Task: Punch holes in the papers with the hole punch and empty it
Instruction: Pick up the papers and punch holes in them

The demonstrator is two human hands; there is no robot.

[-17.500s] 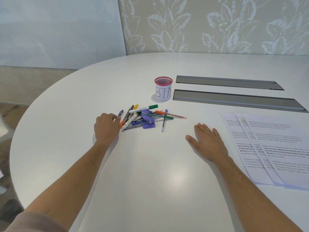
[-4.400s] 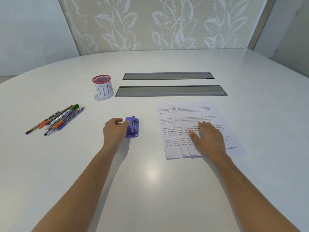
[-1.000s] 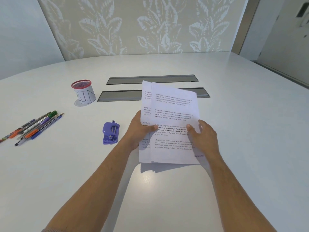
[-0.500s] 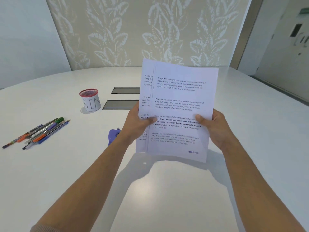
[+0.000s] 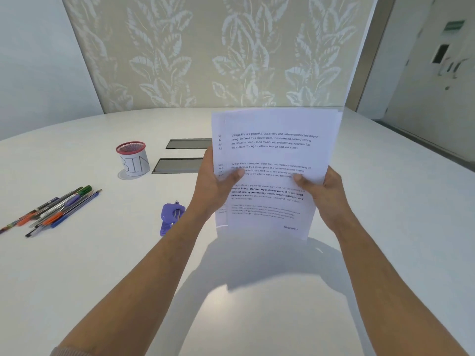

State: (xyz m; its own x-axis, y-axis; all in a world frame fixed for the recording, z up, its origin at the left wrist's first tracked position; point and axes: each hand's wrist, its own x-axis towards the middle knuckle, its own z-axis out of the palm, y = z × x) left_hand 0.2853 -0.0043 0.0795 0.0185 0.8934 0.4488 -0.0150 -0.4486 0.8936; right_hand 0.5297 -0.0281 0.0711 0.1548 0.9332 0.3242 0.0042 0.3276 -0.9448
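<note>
Orange, blue, green and black pens [image 5: 55, 210] lie in a loose bundle at the far left of the white table [image 5: 90, 265], all slanted the same way. Behind and to the right of them stands a red-rimmed mesh cup [image 5: 133, 158] wrapped in a paper label reading "BIN". Two grey recessed panels [image 5: 180, 165] are set into the tabletop just right of the cup, their right ends hidden by the papers. The purple hole punch [image 5: 171, 217] rests on the table near the left forearm, which covers part of it; neither hand touches it. The left hand [image 5: 216, 186] is raised off the table, thumb pressed across the front of the sheets and fingers curled behind, gripping the left edge of the papers [image 5: 272, 173]. These printed sheets are held upright in the air above the table, roughly squared, with one sheet's edge peeking out on the left. The right hand [image 5: 325, 192] grips their right edge in the same manner, thumb on the front, fingers behind. Both forearms reach forward from the lower corners and angle inward toward the stack.
</note>
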